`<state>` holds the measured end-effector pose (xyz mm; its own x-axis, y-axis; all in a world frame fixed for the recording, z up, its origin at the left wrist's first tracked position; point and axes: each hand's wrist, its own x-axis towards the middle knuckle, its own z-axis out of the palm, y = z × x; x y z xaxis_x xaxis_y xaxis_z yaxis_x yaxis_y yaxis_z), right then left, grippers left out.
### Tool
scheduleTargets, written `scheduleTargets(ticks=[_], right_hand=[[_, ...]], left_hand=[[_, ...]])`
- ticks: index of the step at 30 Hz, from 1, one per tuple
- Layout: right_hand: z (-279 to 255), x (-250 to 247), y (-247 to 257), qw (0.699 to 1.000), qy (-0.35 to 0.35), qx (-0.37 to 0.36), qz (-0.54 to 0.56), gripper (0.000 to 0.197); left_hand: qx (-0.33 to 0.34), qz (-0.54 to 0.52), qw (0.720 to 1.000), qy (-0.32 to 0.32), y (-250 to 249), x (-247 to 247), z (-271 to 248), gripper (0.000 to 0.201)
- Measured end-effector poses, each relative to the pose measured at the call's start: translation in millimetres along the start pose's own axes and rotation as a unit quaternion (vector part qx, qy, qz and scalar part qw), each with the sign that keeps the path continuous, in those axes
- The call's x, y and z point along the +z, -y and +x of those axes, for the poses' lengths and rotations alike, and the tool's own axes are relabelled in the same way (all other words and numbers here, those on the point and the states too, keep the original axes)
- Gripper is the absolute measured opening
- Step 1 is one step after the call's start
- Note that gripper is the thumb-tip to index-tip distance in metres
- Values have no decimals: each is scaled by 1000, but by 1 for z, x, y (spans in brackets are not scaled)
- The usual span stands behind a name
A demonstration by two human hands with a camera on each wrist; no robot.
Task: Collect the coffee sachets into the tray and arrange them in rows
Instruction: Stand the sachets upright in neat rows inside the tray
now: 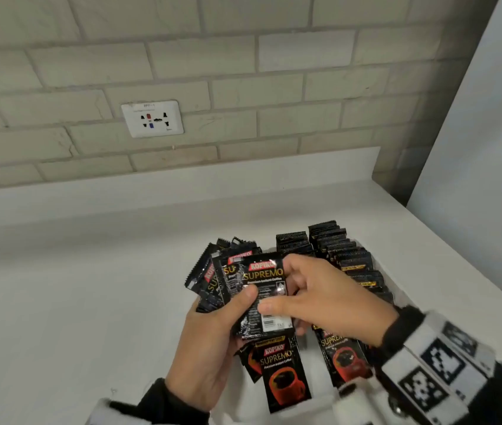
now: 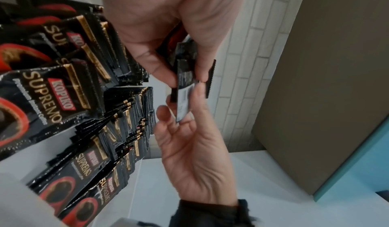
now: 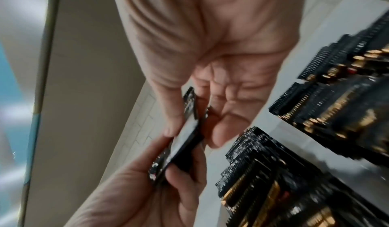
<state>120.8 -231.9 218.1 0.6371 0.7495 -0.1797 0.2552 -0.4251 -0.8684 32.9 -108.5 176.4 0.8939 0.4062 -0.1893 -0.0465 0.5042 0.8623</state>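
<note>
Behind the work area, a wall (image 1: 243, 72) of pale, matt rectangular bricks laid in staggered courses carries a white socket plate (image 1: 152, 118) with dark slots and small red and blue marks. At right a smooth grey panel (image 1: 482, 124) stands on edge; the left wrist view shows a light-blue face (image 2: 357, 167) beside it. Below the wall, a smooth white bench (image 1: 75, 286) with a low upstand along the wall bears the tray (image 1: 403, 297), whose pale rim only partly shows.

Within the tray, glossy black foil coffee sachets (image 1: 349, 259) with serrated end seals and gold bands stand on edge in close rows; nearer the camera, flat sachets (image 1: 285, 374) lie face up, each printed with a red cup. The sachet surfaces are crinkled and reflective.

Above the tray, the left hand (image 1: 210, 342) grips a fanned bundle of sachets (image 1: 225, 277), thumb pressed across the front, fingers curled behind. The right hand (image 1: 326, 294) pinches the frontmost sachet (image 1: 263, 294) of that bundle, thumb on its white barcode patch, fingers behind. Black sleeve cuffs cover both wrists, and a white band with black square-patterned markers (image 1: 439, 363) wraps the right wrist.
</note>
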Motion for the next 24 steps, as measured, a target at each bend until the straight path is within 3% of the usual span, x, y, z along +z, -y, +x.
scheduleTargets(ticks=[4, 10, 12, 16, 19, 22, 24], right_hand=[[-3, 5, -17, 989, -41, 30, 137, 16], [-11, -2, -33, 950, -147, 35, 273, 19], [-15, -4, -34, 940, -146, 37, 307, 22], [-20, 3, -33, 963, -100, 21, 251, 29], [-19, 10, -32, 970, -109, 18, 215, 21], [-21, 14, -33, 965, -121, 32, 231, 19], [-22, 14, -35, 963, -134, 39, 231, 20]], left_hand=[[-17, -14, 1000, -8, 3, 5, -3, 46], [-15, -22, 997, -66, 2, -1, 1, 28], [-7, -14, 997, -71, 3, -1, 3, 32], [1, 5, 997, -81, 8, 6, 3, 55], [13, 42, 994, -96, 15, 9, 4, 76], [29, 60, 990, -121, 17, 9, 1, 65], [37, 47, 989, -133, 15, 9, -2, 42]])
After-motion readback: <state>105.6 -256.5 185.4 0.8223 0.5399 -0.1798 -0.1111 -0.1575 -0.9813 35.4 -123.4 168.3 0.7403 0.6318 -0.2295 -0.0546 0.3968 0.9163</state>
